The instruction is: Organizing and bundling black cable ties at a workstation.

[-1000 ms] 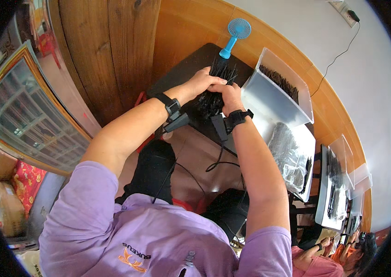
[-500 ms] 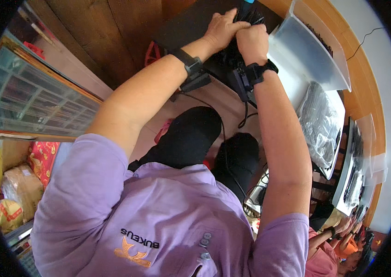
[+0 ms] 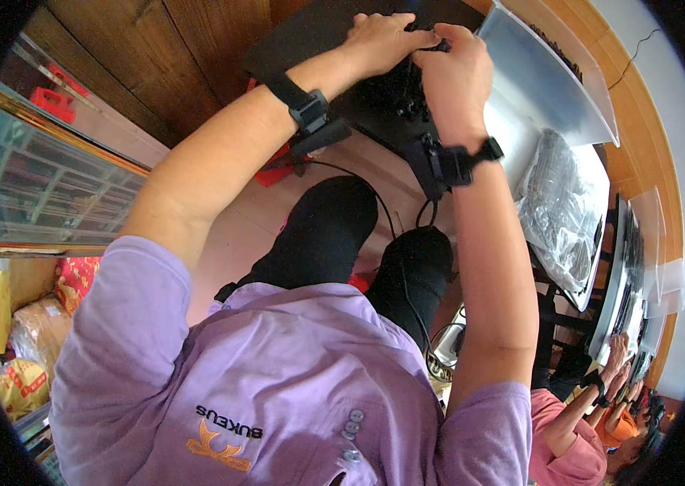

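Both my hands are close together over a dark tabletop (image 3: 298, 49) at the top of the view. My left hand (image 3: 375, 47) is bent at the fingers, its thumb reaching right to the fingertips of the other hand. My right hand (image 3: 457, 81) is closed, thumb and index finger pinched by the left thumb. Something small and black shows between the fingertips, too dark to name. Just below the fingers lie several small black pieces (image 3: 414, 101), their kind unclear. Black straps with small devices sit on my left wrist (image 3: 308, 109) and right wrist (image 3: 449, 162).
A clear plastic bin (image 3: 549, 81) with dark pieces stands right of my hands. Nearer is a clear bag of black items (image 3: 555, 211). A black cable (image 3: 395, 219) hangs over my legs. A glass-panelled cabinet (image 3: 51, 178) stands left. Another person (image 3: 569, 437) works at lower right.
My hands have shifted, the right one lower and to the right, its fist loosened into a pinch. The dark bundle and blue piece at the top edge no longer show.
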The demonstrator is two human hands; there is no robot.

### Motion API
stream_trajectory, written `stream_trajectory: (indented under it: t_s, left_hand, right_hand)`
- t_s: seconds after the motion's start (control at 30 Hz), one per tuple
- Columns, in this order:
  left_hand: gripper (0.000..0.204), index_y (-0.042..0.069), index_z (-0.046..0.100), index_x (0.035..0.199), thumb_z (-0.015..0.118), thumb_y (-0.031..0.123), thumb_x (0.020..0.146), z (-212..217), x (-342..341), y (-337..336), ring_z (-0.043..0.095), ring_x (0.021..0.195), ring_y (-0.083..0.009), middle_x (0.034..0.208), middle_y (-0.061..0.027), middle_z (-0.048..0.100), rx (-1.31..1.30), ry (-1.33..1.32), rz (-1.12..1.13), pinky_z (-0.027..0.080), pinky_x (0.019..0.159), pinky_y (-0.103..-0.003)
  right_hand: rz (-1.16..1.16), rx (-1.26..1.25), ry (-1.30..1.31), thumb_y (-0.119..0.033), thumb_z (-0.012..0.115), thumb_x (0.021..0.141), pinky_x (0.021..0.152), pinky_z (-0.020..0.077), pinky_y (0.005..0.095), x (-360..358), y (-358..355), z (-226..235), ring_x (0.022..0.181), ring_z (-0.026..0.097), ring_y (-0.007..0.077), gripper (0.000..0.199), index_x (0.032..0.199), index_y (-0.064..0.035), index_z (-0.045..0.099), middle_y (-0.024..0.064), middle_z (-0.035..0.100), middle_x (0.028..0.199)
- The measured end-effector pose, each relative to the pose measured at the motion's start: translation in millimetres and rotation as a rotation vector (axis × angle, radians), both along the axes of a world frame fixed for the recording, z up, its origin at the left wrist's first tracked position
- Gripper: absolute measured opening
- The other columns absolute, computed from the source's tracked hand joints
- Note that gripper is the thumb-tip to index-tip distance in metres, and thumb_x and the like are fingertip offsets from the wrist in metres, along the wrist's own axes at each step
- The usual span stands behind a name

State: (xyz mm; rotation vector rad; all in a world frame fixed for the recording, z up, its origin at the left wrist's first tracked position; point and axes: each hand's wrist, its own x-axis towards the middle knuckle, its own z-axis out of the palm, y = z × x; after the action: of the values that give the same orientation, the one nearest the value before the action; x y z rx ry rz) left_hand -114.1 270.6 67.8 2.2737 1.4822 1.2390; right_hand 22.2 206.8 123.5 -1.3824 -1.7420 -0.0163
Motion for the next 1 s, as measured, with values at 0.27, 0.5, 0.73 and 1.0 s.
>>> stream_trajectory:
  t_s: [0.27, 0.5, 0.73, 1.0]
  left_hand:
    - [0.108, 0.011, 0.042, 0.146, 0.051, 0.086, 0.069, 11.2, -1.9, -36.5, 0.044, 0.125, -0.0464, 0.133, -0.0262, 0.052, -0.157, 0.203, 0.185, 0.033, 0.102, -0.058]
    - [0.105, 0.011, 0.037, 0.148, 0.053, 0.082, 0.072, 19.0, -10.2, -55.0, 0.030, 0.137, -0.0452, 0.146, -0.0269, 0.037, -0.157, 0.011, 0.054, 0.024, 0.109, -0.061]
    - [0.122, 0.016, 0.024, 0.153, 0.079, 0.068, 0.056, 19.9, -14.7, -107.3, 0.029, 0.134, -0.0490, 0.154, -0.0268, 0.020, -0.047, 0.328, -0.053, 0.026, 0.109, -0.059]
    - [0.099, 0.020, 0.038, 0.147, 0.080, 0.056, 0.065, 23.1, -1.9, -89.3, 0.040, 0.122, -0.0462, 0.145, -0.0263, 0.033, 0.063, 0.439, -0.022, 0.037, 0.100, -0.055]
  right_hand:
    - [0.510, -0.330, 0.469, -0.008, 0.072, 0.080, 0.069, 0.0488, 0.0226, 50.3, -140.8, 55.0, 0.074, 0.060, 0.0064, 0.021, 0.100, -0.0015, 0.071, 0.0030, 0.069, 0.081]
    - [0.702, -0.968, 0.305, -0.005, 0.074, 0.082, 0.067, 0.0479, 0.0222, 115.3, -214.6, -45.4, 0.073, 0.059, 0.0062, 0.015, 0.095, 0.0005, 0.070, 0.0032, 0.069, 0.082]
    - [0.205, -1.284, 0.782, -0.012, 0.067, 0.085, 0.059, 0.0431, 0.0218, 178.8, -157.6, -163.6, 0.059, 0.058, 0.0116, 0.009, 0.092, -0.0048, 0.066, 0.0030, 0.063, 0.070]
    - [0.142, -1.537, 0.867, -0.018, 0.063, 0.085, 0.066, 0.0495, 0.0347, 282.4, -47.9, -271.1, 0.068, 0.062, 0.0228, 0.018, 0.094, -0.0024, 0.065, 0.0098, 0.065, 0.076]
